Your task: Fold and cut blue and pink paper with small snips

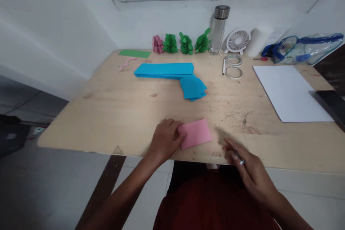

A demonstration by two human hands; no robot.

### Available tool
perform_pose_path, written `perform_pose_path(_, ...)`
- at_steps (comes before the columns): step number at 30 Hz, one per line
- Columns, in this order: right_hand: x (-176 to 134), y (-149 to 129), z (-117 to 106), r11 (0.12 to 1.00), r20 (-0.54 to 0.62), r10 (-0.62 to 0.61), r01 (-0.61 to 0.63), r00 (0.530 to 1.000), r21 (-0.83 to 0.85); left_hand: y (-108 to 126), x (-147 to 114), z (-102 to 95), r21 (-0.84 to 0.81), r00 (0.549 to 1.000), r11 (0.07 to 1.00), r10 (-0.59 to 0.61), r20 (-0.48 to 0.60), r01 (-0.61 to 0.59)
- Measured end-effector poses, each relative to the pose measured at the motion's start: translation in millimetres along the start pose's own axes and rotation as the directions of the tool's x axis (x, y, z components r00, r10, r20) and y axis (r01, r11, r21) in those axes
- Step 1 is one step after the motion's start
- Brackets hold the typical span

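A folded piece of pink paper (195, 134) lies near the front edge of the table. My left hand (167, 137) grips its left edge, the thumb on top and the fingers at the far-left corner. To the right of the paper and apart from it, my right hand (246, 167) is closed around a slim dark pen-like object (238, 156) with a pale end; its exact kind is partly hidden by the fingers. Farther back, folded blue paper strips (164, 70) lie beside a loose pile of blue paper pieces (192, 88).
Green paper figures (186, 44) and a pink one (157, 44) stand by the wall. Nearby are a glass bottle (217, 30), a small fan (238, 41), tape rolls (234, 72), white paper (291, 93), a phone (332, 104) and a clear pouch (309, 50).
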State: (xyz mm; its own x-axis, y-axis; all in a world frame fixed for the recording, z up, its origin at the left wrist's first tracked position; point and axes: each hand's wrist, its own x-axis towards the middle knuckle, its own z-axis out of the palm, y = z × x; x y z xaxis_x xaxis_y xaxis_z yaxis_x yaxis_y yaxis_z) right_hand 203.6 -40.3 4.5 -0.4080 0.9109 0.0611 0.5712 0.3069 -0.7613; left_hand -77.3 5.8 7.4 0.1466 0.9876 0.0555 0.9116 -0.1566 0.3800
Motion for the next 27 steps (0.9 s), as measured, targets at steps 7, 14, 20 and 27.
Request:
perform_pose_path(7, 6, -17, 3, 0.896, 0.127, 0.260, -0.288, 0.957, 0.338, 7, 1, -8.0, -0.310, 0.986, 0.936, -0.154, 0.066, 0.167)
perform_pose_path(14, 20, -29, 4, 0.711, 0.259, 0.382, -0.461, 0.887, 0.530, 5, -18, -0.4, -0.650, 0.876, 0.694, -0.473, -0.089, 0.309)
perform_pose_path(20, 21, -32, 17, 0.613, 0.390, 0.342, -0.517, 0.855, 0.598, 14, -17, -1.4, -0.700, 0.905, 0.607, -0.404, 0.135, 0.376)
perform_pose_path(27, 17, -31, 23, 0.605, 0.443, 0.322, -0.541, 0.837, 0.584, 22, 1, -21.6, -0.637, 0.919, 0.737, 0.056, 0.390, 0.226)
